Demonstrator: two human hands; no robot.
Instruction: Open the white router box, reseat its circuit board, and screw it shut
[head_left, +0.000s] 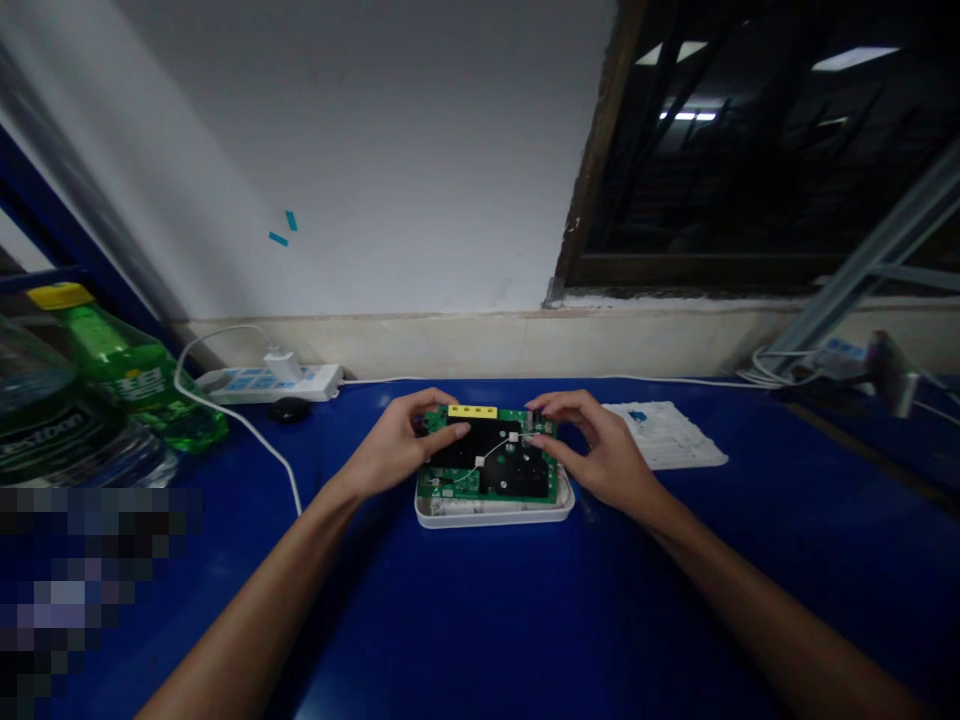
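A green circuit board (461,485) with black plates and a yellow port block (472,411) along its far edge is tilted over a shallow white plastic case (495,519). My left hand (409,440) grips the board's left side, thumb on top and fingers behind the far edge. At the right side my right hand (596,445) pinches the board's edge between thumb and fingers. A thin white wire (495,450) with small white connectors runs across the black plates. Inside the case, part of a white lining shows below the board's near edge.
To the right lies a white plastic cover (667,436). A power strip (322,382) with a plugged-in charger (282,364), a black mouse-like object (289,410), a green bottle (135,370) and a large clear bottle (60,430) stand at left. A white cable (247,425) loops over the blue table (480,620).
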